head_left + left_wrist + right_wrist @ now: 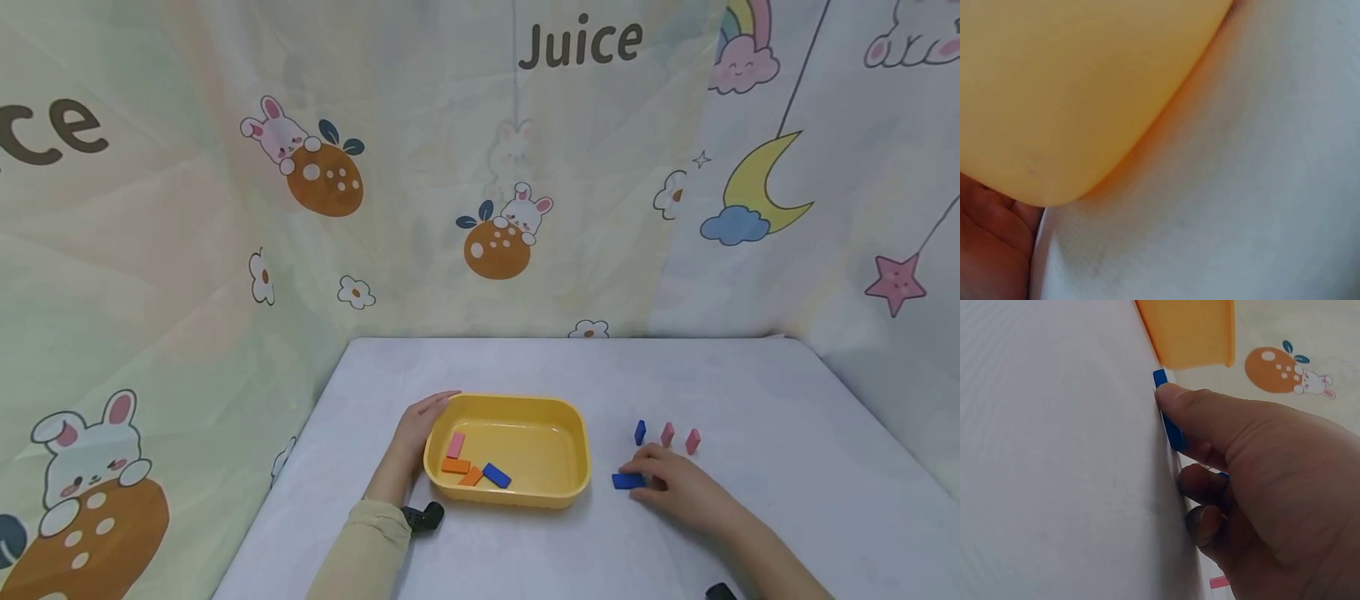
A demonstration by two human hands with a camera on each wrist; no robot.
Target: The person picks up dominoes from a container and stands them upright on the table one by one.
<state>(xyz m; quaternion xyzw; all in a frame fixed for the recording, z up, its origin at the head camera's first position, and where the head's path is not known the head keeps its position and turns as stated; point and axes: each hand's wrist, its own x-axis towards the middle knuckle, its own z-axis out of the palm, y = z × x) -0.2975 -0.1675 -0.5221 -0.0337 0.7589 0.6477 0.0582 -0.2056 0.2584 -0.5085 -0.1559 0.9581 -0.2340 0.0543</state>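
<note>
In the head view my right hand [678, 487] pinches a blue block [627, 481] between thumb and fingers, low at the tabletop. The right wrist view shows the thumb pressed along this long, thin blue block [1171, 422]. My left hand [415, 429] rests against the left side of the yellow tray [555, 497], its fingers reaching along the back left corner. Up close in the left wrist view, the tray wall [1072, 94] hides most of that hand [994, 244]. Inside the tray lie a pink block [455, 445], two orange blocks [455, 466] and a blue block [497, 476].
Behind my right hand stand an upright blue block [640, 432] and two upright pink blocks [667, 434]. A white cloth covers the table [787, 433]. Printed curtains [420, 167] hang at the back and sides.
</note>
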